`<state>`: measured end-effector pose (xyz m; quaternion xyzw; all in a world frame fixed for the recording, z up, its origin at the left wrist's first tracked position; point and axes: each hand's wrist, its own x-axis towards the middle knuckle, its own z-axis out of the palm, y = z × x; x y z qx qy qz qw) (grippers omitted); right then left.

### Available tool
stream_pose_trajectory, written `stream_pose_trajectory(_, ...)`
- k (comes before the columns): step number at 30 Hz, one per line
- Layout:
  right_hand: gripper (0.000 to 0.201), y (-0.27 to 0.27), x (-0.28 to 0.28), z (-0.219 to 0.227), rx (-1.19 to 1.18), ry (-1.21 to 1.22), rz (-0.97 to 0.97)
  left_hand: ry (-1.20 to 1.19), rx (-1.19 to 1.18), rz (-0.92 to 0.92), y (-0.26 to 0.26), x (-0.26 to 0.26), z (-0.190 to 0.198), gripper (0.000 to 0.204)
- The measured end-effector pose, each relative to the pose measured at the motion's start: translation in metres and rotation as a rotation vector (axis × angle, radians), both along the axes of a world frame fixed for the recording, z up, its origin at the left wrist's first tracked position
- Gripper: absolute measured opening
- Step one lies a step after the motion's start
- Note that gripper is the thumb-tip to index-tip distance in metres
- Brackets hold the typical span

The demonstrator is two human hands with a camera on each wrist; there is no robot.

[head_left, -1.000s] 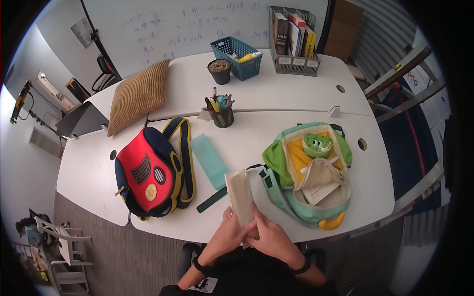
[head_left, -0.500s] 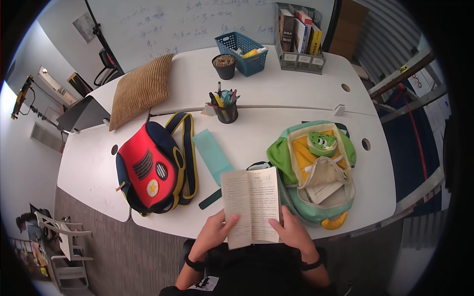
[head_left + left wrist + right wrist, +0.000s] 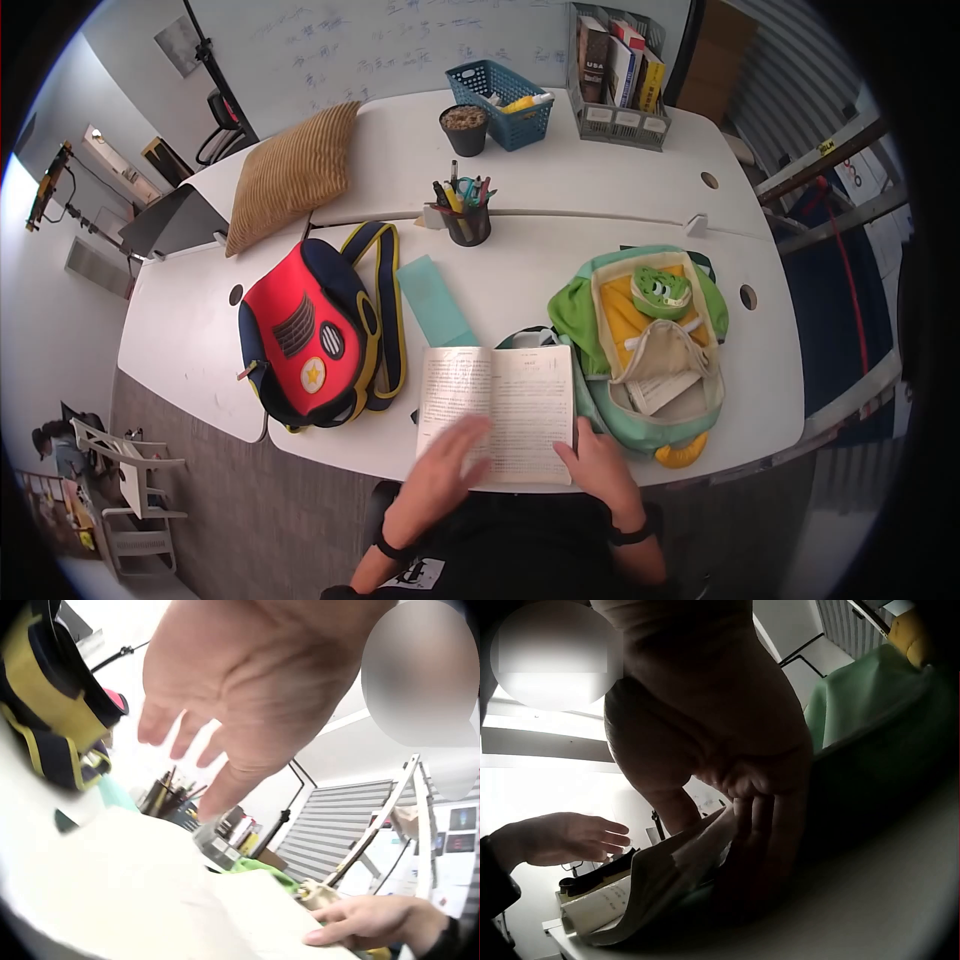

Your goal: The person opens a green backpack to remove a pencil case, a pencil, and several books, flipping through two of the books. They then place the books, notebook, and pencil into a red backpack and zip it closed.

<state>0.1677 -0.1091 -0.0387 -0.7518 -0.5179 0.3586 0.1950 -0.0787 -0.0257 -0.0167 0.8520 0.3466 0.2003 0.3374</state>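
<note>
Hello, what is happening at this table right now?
A person sits at a white table with an open book lying flat in front of them. The right hand holds the book's right edge, fingers curled at the pages. The left hand is spread open over the left page; it looks just above the paper. A red backpack lies to the left, an open green backpack to the right.

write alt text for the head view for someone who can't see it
A person's left hand hovers open over an open paperback book lying on a white table, while the right hand holds its right edge. A red and navy backpack lies left, an open green backpack right.
</note>
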Motion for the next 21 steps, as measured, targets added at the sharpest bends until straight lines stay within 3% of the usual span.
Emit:
stream_pose_trajectory(3,0.043,0.001,-0.004,0.003,-0.047,-0.092,0.021,0.078,-0.052,-0.164,-0.012,0.015,-0.018,0.057)
stream_pose_trajectory(6,0.042,0.004,0.004,0.020,-0.053,-0.202,0.171,0.173,0.056,-0.155,-0.007,0.015,-0.027,0.062)
stream_pose_trajectory(10,0.033,0.039,0.016,0.064,0.186,-0.268,0.284,0.285,0.097,-0.193,-0.009,0.015,-0.034,0.079)
stream_pose_trajectory(14,0.032,0.117,0.016,0.111,0.251,-0.409,0.384,0.347,0.136,-0.232,-0.012,0.016,-0.037,0.097)
stream_pose_trajectory(16,0.032,0.171,0.023,0.103,0.365,-0.409,0.393,0.370,0.143,-0.235,-0.015,0.016,-0.040,0.104)
stream_pose_trajectory(21,0.036,0.295,0.028,0.082,0.403,-0.478,0.135,0.367,0.143,-0.202,-0.020,0.018,-0.056,0.118)
